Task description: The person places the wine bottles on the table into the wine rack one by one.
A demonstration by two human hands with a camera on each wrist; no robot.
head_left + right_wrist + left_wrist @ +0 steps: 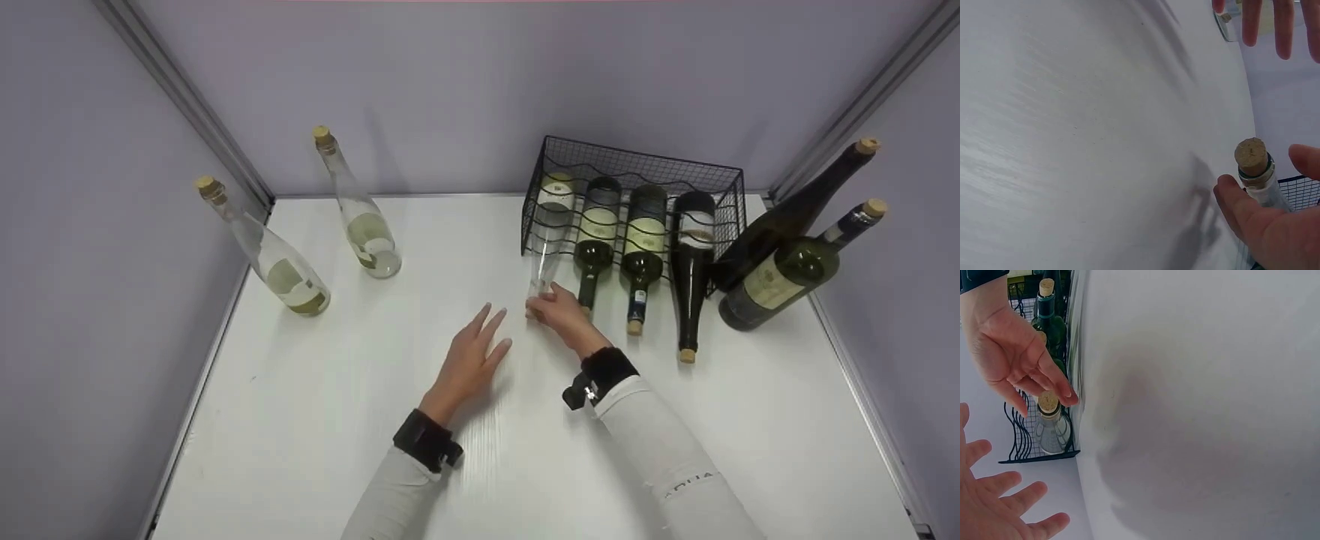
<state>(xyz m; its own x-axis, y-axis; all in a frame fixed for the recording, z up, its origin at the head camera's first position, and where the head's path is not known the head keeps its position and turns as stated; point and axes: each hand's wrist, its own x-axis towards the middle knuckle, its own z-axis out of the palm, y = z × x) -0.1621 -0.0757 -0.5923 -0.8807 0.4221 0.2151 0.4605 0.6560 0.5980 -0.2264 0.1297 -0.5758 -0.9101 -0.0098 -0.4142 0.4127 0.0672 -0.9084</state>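
Observation:
A clear glass bottle (pixel 550 244) with a cork lies in the leftmost slot of the black wire rack (pixel 531 217), neck toward me. Around its neck is my right hand (pixel 559 311); the right wrist view shows the cork (pixel 1251 156) between fingers and thumb, with a gap on the thumb side. Those fingers are loosely bent and do not grip the neck. To the left of it my left hand (pixel 469 360) hovers over the white table (pixel 315 420), fingers spread and holding nothing. Whether any right fingertip touches the glass is hard to tell.
Green bottles (pixel 598 225) (pixel 643 232) and a dark slender bottle (pixel 690 277) share the rack. Right of it stand a dark bottle (pixel 780 214) and a green bottle (pixel 780 277). Two clear corked bottles (pixel 281 270) (pixel 366 225) stand at left. Grey walls (pixel 450 90) enclose the table.

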